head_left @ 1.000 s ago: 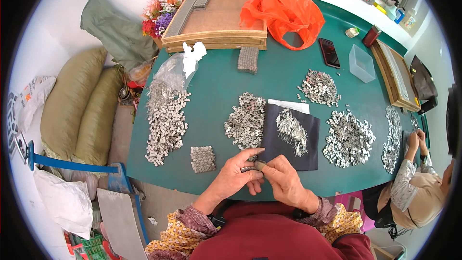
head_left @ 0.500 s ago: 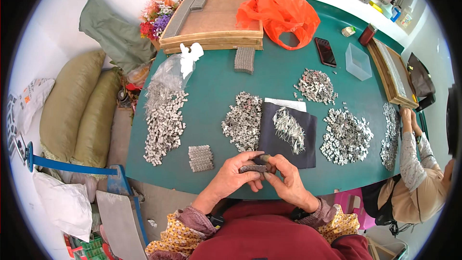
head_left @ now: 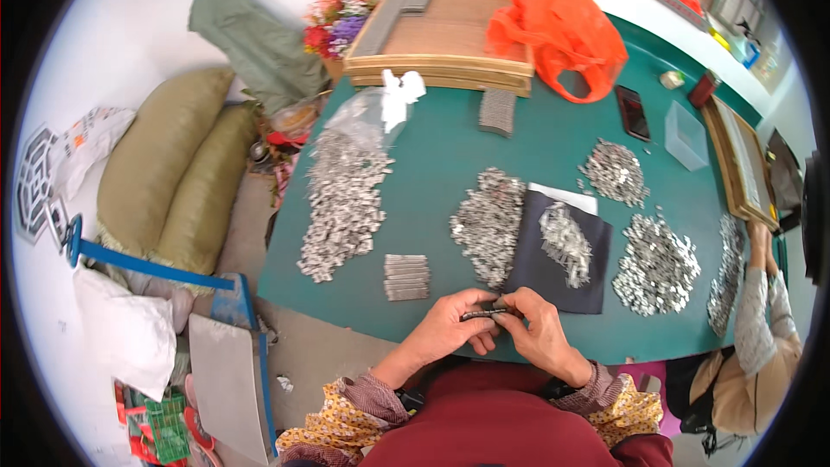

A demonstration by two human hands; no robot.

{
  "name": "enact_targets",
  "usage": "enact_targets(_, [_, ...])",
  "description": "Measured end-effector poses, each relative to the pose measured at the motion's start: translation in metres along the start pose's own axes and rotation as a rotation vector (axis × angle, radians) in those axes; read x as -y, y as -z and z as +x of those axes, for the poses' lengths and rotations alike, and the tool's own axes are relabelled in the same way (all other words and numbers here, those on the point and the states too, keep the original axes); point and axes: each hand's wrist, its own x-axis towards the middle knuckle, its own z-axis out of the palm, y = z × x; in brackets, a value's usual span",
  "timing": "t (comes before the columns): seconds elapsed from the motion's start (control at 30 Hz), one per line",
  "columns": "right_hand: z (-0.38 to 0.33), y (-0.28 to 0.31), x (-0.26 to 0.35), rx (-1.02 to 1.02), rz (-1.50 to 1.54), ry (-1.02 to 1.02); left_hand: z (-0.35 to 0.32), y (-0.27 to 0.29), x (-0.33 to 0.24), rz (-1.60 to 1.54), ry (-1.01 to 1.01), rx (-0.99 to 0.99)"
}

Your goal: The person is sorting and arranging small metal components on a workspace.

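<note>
Close to the table's near edge, my left hand (head_left: 450, 325) and my right hand (head_left: 543, 334) meet, both closed on a short dark-grey strip of linked metal pieces (head_left: 481, 315). Fingers cover much of the strip. A block of similar grey strips (head_left: 406, 278) lies left of my hands. Just beyond them is a dark cloth (head_left: 553, 280) bearing a pile of thin silvery slivers (head_left: 566, 245), with a white sheet (head_left: 564, 197) under its far edge. Left of the cloth sits a heap of small grey metal pieces (head_left: 488, 223).
More metal pieces (head_left: 341, 207) spill near a clear bag on the left. Wooden trays (head_left: 441, 73), an orange plastic bag (head_left: 562, 35), a phone (head_left: 634, 112) and a clear box (head_left: 686, 136) stand farther back. A co-worker's arms (head_left: 761, 294) reach a tray at right.
The view has shifted, so the table's contents sit farther right in the picture. My hands have drawn closer around the strip, which now shows edge-on and thinner.
</note>
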Motion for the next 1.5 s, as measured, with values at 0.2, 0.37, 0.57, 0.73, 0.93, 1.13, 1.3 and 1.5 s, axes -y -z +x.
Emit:
enact_targets(0.2, [0.032,-0.044,0.013,0.076,-0.163,0.33,-0.05,0.032,0.019,0.608,-0.083,-0.511])
enact_targets(0.37, [0.056,-0.079,0.023,0.153,-0.445,0.408,-0.057,0.05,0.021,1.101,-0.308,-0.874])
enact_targets(0.57, [0.068,-0.1,0.023,0.053,-0.462,0.284,-0.049,0.067,0.018,1.072,-0.262,-1.054])
enact_targets(0.73, [0.075,-0.103,0.025,0.048,-0.434,0.202,-0.047,0.073,0.02,0.987,-0.254,-1.059])
enact_targets(0.93, [0.066,-0.079,0.03,0.163,-0.442,0.18,-0.072,0.094,0.024,0.868,-0.417,-1.141])
enact_targets(1.13, [0.05,-0.047,0.029,0.099,-0.464,0.31,-0.091,0.126,0.008,1.015,-0.318,-1.346])
enact_targets(1.3, [0.038,-0.028,0.027,0.03,-0.502,0.252,-0.102,0.143,0.014,1.157,-0.345,-1.29])
enact_targets(1.5, [0.027,-0.014,0.011,-0.046,-0.553,0.275,-0.097,0.147,0.016,1.171,-0.431,-1.296])
